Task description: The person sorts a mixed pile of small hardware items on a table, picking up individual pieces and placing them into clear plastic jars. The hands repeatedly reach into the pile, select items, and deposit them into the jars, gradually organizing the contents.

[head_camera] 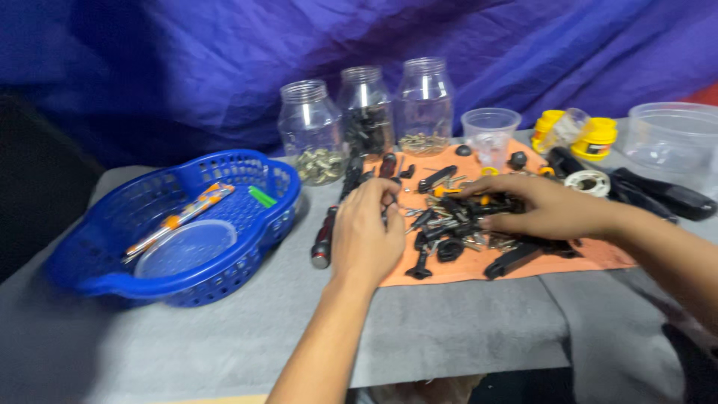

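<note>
Against a blue cloth backdrop, your left hand (366, 239) curls over the orange mat's (449, 271) edge, fingers bunched; whether they pinch anything is hidden. Your right hand (546, 208) lies flat, fingers spread, on blurred black hardware pieces (449, 224). Three clear jars (366, 120) stand behind.
</note>
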